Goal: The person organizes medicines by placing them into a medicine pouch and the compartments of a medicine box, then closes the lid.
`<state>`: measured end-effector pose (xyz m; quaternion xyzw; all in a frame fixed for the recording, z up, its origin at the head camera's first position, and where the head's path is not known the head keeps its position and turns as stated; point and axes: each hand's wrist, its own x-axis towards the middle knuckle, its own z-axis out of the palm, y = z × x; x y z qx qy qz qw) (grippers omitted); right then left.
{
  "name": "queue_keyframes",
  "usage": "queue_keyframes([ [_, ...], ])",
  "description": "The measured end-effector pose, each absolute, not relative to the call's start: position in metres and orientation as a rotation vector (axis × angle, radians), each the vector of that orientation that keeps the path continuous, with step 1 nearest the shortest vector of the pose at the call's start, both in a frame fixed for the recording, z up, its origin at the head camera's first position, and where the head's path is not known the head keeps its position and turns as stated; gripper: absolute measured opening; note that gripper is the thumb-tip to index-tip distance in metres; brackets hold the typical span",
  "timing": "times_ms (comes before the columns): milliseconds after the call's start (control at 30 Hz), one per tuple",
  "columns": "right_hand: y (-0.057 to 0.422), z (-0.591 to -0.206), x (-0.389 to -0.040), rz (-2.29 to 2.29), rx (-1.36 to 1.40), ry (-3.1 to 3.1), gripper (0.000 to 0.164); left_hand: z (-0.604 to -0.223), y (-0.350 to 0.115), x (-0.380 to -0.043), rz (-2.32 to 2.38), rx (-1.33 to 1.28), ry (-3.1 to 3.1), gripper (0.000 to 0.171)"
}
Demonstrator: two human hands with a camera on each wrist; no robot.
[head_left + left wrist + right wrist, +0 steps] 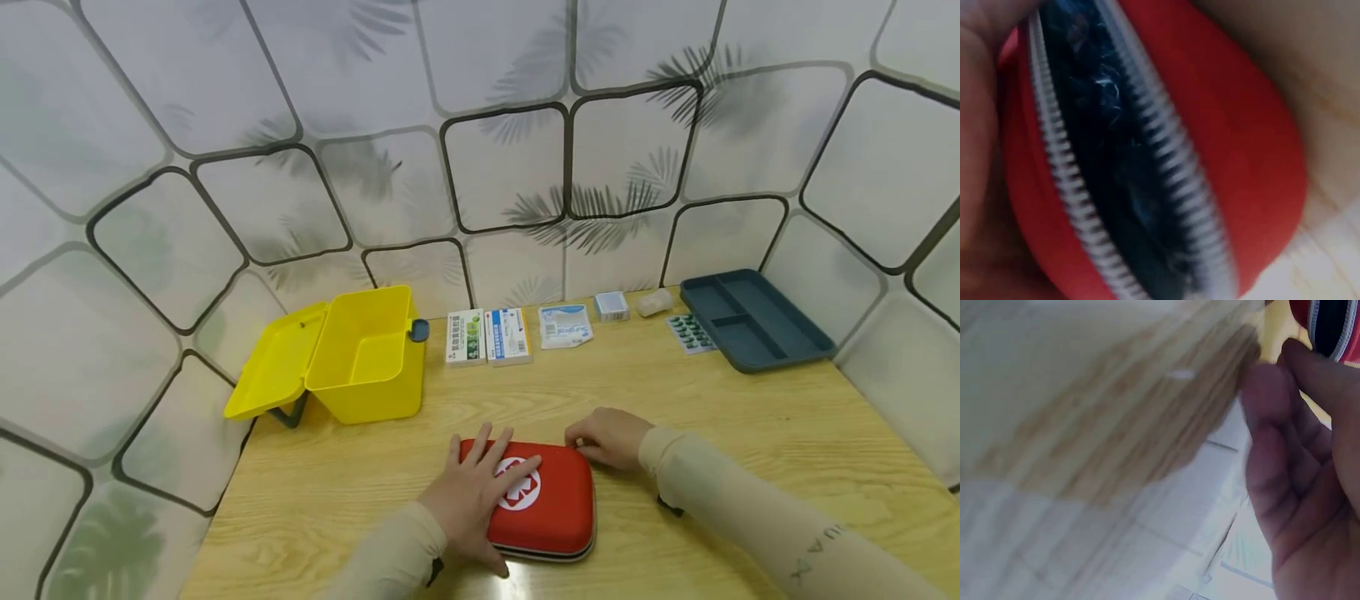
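Observation:
A red zippered first-aid case (558,500) with a white emblem lies on the table. My left hand (472,496) rests on its left part, fingers spread over the lid and thumb at the near side. In the left wrist view the zipper teeth (1172,150) are parted, and dark, shiny contents (1107,94) show in the gap. At the case's far right corner is my right hand (611,437), fingers curled, thumb and forefinger pinching at the zipper's edge. The zipper pull itself is hidden by the fingers. The right wrist view shows these curled fingers (1269,456) beside the case's parted rim (1329,328).
A yellow box (382,392) stands lid open at left. Along the back lie two medicine boxes (465,337) (508,335), a surgical packet (565,325), a small box (612,307), a bandage roll (655,302), a pill blister (690,333) and a blue-grey divided tray (787,333).

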<state>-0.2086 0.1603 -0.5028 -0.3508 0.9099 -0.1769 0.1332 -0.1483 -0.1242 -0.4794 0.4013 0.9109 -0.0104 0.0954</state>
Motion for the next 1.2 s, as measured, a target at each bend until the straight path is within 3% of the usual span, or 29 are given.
queue_keyframes([
  [333,0.175,-0.487,-0.199,-0.319,-1.033,2.927,0.016,-0.477,-0.111,-0.168,-0.030,1.074,2.759,0.122],
  [600,0.173,-0.481,-0.178,-0.534,-0.999,2.835,0.021,-0.478,-0.109,-0.181,0.135,0.818,2.871,0.119],
  [800,0.156,-0.480,-0.159,-0.554,-0.937,2.870,0.015,-0.477,-0.102,-0.175,0.219,0.512,2.906,0.125],
  [1000,0.140,-0.482,-0.148,-0.670,-0.890,2.960,0.023,-0.474,-0.082,-0.171,0.142,0.352,2.998,0.122],
  [1200,0.124,-0.488,-0.144,-0.848,-0.953,2.828,0.021,-0.462,-0.075,-0.166,0.247,0.377,2.899,0.126],
])
